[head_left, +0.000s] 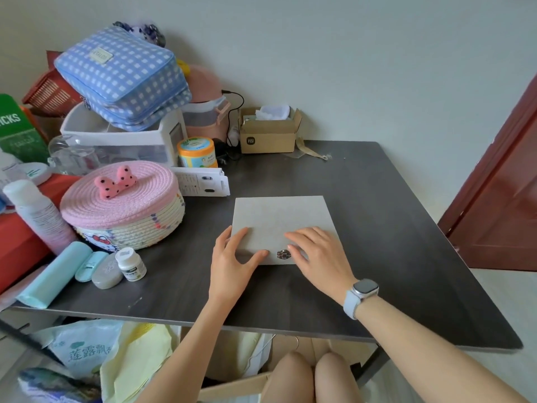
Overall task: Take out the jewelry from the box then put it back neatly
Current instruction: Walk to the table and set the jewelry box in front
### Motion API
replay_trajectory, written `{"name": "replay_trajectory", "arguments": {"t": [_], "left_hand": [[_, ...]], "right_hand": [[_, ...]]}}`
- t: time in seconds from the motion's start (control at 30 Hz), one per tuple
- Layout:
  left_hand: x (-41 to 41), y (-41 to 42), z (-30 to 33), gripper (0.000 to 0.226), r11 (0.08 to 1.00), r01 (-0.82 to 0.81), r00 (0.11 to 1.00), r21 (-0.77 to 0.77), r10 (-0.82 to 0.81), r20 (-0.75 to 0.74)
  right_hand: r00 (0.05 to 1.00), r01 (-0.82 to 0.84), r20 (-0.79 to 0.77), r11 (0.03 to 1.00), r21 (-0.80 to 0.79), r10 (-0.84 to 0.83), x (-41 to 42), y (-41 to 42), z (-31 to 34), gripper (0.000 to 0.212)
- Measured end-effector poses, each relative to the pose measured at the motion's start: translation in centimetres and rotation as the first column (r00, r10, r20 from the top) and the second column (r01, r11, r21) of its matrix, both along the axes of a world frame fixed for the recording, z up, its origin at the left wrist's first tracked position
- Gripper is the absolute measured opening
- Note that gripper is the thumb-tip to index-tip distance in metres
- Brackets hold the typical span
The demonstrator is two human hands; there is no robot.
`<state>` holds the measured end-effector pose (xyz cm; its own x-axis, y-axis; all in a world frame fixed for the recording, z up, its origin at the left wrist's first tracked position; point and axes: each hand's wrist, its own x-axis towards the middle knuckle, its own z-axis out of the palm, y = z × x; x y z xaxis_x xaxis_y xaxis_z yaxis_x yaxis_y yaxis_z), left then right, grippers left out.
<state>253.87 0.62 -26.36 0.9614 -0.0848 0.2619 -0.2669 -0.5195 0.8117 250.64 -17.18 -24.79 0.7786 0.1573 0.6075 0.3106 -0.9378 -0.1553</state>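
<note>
Box (279, 219) right of basket (125, 210)

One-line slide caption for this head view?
Both hands, left hand and right hand, rest on closed grey square jewelry box with metal clasp.
</note>
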Motion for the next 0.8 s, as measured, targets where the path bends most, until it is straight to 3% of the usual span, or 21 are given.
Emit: {"name": "replay_trajectory", "arguments": {"t": [0.17, 0.3, 0.57, 0.7, 0.8], "left_hand": [[-0.1, 0.0, 0.1, 0.082, 0.997, -0.076, 0.993, -0.029, 0.073, -0.089], [-0.4, 0.3, -0.6, 0.073, 0.978, -0.178, 0.979, 0.107, 0.186, -0.077], [0.1, -0.1, 2.0, 0.068, 0.978, -0.175, 0.985, -0.114, 0.174, -0.017], [2.5, -0.9, 5.6, 0.064, 0.965, -0.149, 0.987, -0.214, 0.159, 0.030], [5.3, -1.6, 7.7, 0.062, 0.970, -0.136, 0.987, -0.202, 0.151, 0.061]], "right_hand": [[0.955, 0.289, -0.133, 0.936, 0.199, -0.267, -1.3, 0.0, -2.1, 0.054], [0.910, 0.379, -0.377, 0.707, 0.596, -0.171, -2.5, -0.8, -1.7, 0.069], [0.954, 0.299, -0.209, 0.683, 0.666, -0.214, -2.5, -1.6, 0.7, 0.044], [0.976, 0.213, -0.117, 0.687, 0.695, -0.185, -0.2, -1.9, 2.9, 0.049], [0.982, 0.185, -0.088, 0.739, 0.647, -0.168, 2.0, -2.1, 4.5, 0.055]]}}
